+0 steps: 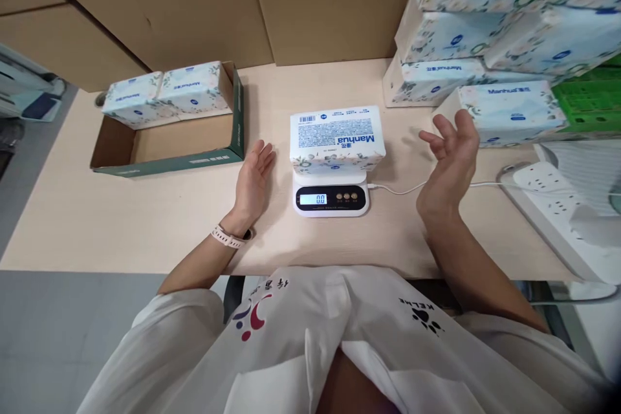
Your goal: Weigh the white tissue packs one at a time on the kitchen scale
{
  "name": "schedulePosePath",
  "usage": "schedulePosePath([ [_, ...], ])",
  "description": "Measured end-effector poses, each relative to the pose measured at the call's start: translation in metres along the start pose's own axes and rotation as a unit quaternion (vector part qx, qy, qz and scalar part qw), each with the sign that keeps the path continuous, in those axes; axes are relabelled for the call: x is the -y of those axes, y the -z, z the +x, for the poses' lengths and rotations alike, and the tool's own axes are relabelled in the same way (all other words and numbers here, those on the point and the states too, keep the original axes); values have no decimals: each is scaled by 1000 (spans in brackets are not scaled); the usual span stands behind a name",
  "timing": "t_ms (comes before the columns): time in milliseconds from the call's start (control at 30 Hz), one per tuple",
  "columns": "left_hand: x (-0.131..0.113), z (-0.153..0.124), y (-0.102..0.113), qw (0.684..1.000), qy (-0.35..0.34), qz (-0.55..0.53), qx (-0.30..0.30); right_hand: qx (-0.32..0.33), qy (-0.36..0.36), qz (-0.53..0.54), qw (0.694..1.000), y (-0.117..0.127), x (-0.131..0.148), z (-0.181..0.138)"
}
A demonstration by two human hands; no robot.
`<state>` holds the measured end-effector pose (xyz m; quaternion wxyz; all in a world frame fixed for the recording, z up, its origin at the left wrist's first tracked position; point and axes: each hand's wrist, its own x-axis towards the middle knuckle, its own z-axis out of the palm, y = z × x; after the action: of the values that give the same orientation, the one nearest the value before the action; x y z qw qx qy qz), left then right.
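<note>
A tissue pack (337, 132) with floral print and "Manhua" lettering rests on a white kitchen scale (332, 197), whose lit display reads 0.0. To the left of them, my left hand (253, 182) is at the tabletop, fingers extended, with nothing in it; a watch with a pale strap is on that wrist. My right hand (449, 158) is raised to the right of the scale, palm turned inward and fingers loosely spread. It holds nothing. Neither hand touches the pack or the scale.
At the left, an open green cardboard box (167, 168) holds two tissue packs (194, 89) along its back. More tissue packs (504, 107) are stacked at the right, beside a green crate (589, 100). A white cable runs from the scale toward a power strip (553, 194). Large cartons (334, 6) stand behind.
</note>
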<state>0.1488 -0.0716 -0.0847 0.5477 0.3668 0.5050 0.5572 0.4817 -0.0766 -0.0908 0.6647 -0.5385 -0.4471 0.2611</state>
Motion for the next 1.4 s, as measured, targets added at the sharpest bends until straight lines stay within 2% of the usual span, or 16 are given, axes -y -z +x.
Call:
schedulePosePath([
  [200, -4, 3, 2, 997, 40, -55, -25, -19, -21, 42, 999, -4, 1, 1],
  [600, -3, 4, 2, 998, 37, -53, -22, -41, -68, 73, 994, -11, 15, 1],
  [800, -4, 4, 2, 998, 38, -54, -25, -46, -65, 92, 993, -10, 16, 2],
  [1033, -3, 3, 2, 998, 37, -52, -20, -42, -30, 95, 994, -11, 11, 4],
  [1400, -1, 4, 1, 998, 34, -44, -19, -34, -69, 67, 995, -13, 18, 1],
])
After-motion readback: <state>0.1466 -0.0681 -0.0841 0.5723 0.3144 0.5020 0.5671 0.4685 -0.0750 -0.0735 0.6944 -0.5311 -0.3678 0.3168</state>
